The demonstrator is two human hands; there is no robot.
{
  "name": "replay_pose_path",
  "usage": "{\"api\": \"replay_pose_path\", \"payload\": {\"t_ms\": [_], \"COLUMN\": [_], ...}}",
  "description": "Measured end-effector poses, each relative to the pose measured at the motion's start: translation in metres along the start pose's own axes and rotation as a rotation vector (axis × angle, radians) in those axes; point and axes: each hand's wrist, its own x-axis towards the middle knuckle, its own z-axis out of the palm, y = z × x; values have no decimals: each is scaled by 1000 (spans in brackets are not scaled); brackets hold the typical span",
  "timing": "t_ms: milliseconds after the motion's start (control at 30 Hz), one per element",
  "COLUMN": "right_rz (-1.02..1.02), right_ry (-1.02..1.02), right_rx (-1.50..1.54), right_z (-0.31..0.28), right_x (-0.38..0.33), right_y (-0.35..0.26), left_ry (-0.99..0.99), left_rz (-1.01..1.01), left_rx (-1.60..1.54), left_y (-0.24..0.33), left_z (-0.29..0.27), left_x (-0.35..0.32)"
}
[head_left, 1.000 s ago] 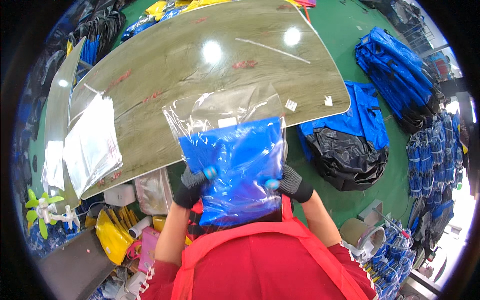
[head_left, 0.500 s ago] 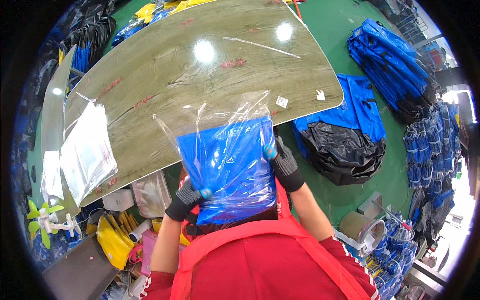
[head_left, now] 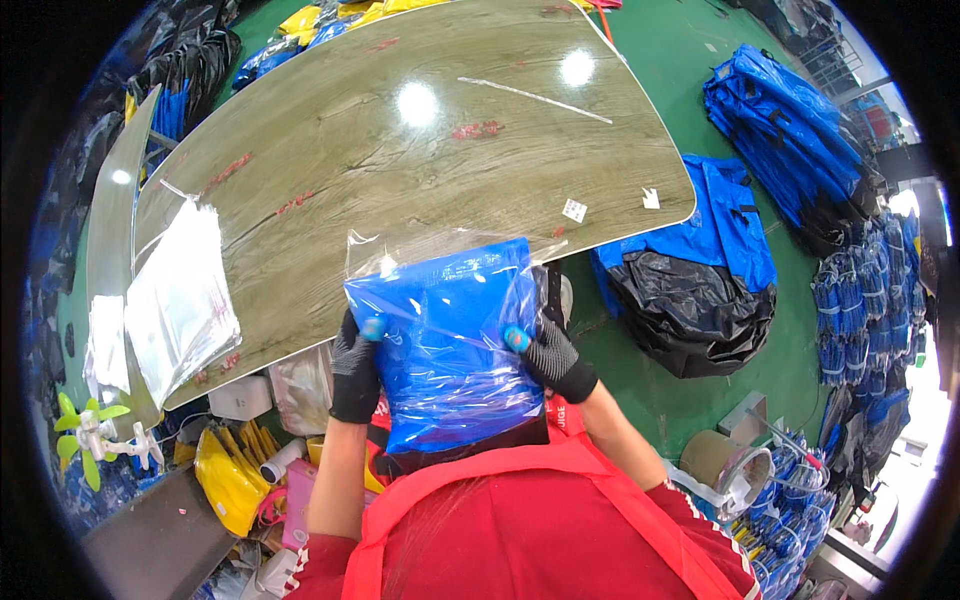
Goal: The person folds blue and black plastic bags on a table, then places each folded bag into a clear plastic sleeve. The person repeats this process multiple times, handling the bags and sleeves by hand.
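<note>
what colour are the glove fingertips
Light blue on dark grey gloves, seen in the head view: left hand, right hand.

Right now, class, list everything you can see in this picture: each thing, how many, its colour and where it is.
blue item in a clear bag: one, blue, held up at the table's near edge
table: one, wood-grain, centre
stack of clear bags: one stack, clear, table's left end
strip: one, pale, far side of table
blue bags: a pile, blue, floor at right
black sack: one, black, floor right of table
tape roll: one, brown, lower right
left hand: one, black glove, gripping bag's left edge
right hand: one, black glove, gripping bag's right edge
</note>
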Motion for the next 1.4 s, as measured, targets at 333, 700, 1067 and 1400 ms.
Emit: {"api": "replay_pose_path", "payload": {"t_ms": [333, 700, 1067, 1400], "right_rz": [222, -285, -289, -518], "right_ry": [-58, 92, 85, 211], "right_rx": [262, 540, 306, -205], "right_z": [-3, -50, -30, -29], "right_x": [-2, 102, 57, 51], "right_y": [-31, -93, -99, -117], "left_ry": [-523, 4, -8, -124], "left_rz": [53, 760, 229, 634], "left_rx": [379, 912, 271, 571], "left_y": [23, 98, 53, 80], "left_z": [-20, 40, 16, 19], "left_x": [-16, 41, 44, 34]}}
